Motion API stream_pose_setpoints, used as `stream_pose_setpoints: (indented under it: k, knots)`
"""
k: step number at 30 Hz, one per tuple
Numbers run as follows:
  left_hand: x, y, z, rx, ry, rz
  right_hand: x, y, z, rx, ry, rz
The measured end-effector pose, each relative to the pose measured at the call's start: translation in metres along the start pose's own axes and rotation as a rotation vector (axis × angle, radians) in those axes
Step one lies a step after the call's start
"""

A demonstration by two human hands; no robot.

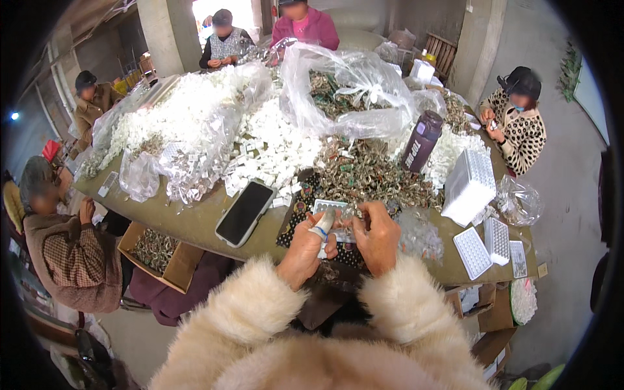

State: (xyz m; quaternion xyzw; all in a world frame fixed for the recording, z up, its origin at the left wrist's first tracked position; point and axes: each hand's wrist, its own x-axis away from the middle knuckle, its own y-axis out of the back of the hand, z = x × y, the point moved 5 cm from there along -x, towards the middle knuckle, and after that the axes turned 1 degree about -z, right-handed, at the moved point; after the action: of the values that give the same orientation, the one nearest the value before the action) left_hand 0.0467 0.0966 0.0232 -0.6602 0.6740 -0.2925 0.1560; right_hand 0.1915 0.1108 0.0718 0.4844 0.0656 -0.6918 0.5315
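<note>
My left hand (307,250) and my right hand (378,237) meet close together at the table's near edge, both with bent, closed fingers. Between their fingertips is a small shiny metal piece (351,212), too small to name; my right fingers pinch at it. A finger of my left hand wears a white wrap with a blue band (319,231); what that hand grips is mostly hidden. A white tray with round cells (329,205) lies partly covered beneath my hands. Just beyond them spreads a heap of small curled metal pieces (374,175).
A phone (246,213) lies left of my hands. Beyond are a heap of small white pieces (263,159), a clear plastic bag (383,88) and a dark purple bottle (422,142). White cell trays (469,187) stand stacked at right. A box of metal pieces (179,263) sits left. Several people work around the table.
</note>
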Motion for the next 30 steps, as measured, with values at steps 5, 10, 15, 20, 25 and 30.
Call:
stream_pose_setpoints:
  k: [5, 10, 15, 20, 25, 30]
  knots:
    - [0.003, -0.006, 0.004, 0.082, 0.065, 0.076, 0.002, 0.006, -0.005, 0.088, -0.034, 0.027]
    - [0.0, -0.01, 0.003, -0.027, 0.005, 0.097, -0.001, 0.009, 0.005, 0.051, 0.079, 0.044]
    - [-0.006, -0.005, -0.002, -0.159, -0.055, -0.011, 0.0, 0.013, 0.011, -0.046, 0.163, 0.1]
    - [-0.007, 0.0, -0.008, -0.121, -0.096, -0.017, -0.001, 0.016, 0.003, -0.126, 0.108, 0.123]
    - [-0.006, -0.001, -0.009, -0.153, -0.097, 0.001, 0.0, 0.017, 0.0, -0.277, -0.033, 0.096]
    - [-0.005, -0.001, -0.008, -0.112, -0.093, -0.029, -0.002, 0.019, -0.003, -0.399, -0.119, 0.039]
